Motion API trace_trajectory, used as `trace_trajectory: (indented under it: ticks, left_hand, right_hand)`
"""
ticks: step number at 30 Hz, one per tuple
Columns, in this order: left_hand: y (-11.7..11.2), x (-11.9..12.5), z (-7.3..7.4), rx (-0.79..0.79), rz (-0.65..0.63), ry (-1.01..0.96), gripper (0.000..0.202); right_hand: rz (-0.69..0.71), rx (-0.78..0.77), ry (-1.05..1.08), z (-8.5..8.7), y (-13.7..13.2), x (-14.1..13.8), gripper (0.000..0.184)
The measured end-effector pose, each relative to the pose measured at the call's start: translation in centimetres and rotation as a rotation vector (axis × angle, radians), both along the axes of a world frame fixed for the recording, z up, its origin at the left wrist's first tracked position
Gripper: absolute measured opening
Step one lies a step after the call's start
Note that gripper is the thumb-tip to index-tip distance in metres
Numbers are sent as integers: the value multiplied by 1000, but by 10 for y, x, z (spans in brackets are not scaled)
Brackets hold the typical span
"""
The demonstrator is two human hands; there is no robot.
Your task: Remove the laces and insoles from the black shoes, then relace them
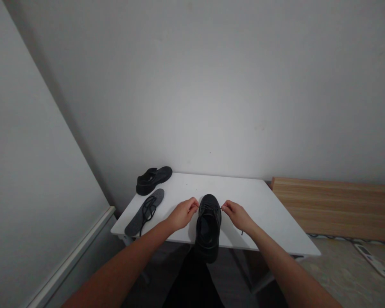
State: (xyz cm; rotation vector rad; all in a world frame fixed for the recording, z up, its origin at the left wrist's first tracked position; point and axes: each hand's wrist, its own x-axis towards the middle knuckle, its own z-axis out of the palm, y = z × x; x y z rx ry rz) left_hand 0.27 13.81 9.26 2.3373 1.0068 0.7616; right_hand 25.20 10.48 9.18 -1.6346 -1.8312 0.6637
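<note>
Pinching laces [208,208], left hand [182,215], right hand [238,216], black shoe [208,231] toe pointing away

White walls [211,85]; white table [244,188]; wooden board [336,209]

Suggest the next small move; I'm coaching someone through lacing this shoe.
Probably draw the black lace outward evenly, so both sides match. The left hand and right hand pinch it on either side of the black shoe, near its toe end, and a loose tip shows beyond the right hand, so the lace seems ready to be snugged.
</note>
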Motion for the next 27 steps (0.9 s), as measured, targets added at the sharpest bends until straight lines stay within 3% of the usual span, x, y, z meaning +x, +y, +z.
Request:
trace_trajectory:
  ticks: [3, 6, 9, 11, 16, 20, 27]
  left_hand:
    - [3, -5, 6, 161, -64, 203, 23]
    - [8, -2, 5, 256, -43, 348, 25]
    - [11, 11, -3, 264, 46, 289, 29]
    - [11, 23, -8, 220, 95, 171, 30]
    - [9, 49, -16, 66, 149, -198, 22]
    - [11, 54, -15, -18, 152, -274, 14]
    - [26, 50, -3, -291, -115, -192, 12]
  right_hand:
    - [18, -108, 26, 1, -1, 5, 29]
    - [101, -306, 86, 1, -5, 9, 28]
    - [186, -480, 201, 2, -10, 7, 26]
    - [199, -516, 304, 4, -12, 4, 29]
    - [78, -412, 636, -2, -10, -5, 37]
    - [-26, -307, 767, -12, -7, -17, 37]
    - [-170, -120, 783, -24, -1, -43, 42]
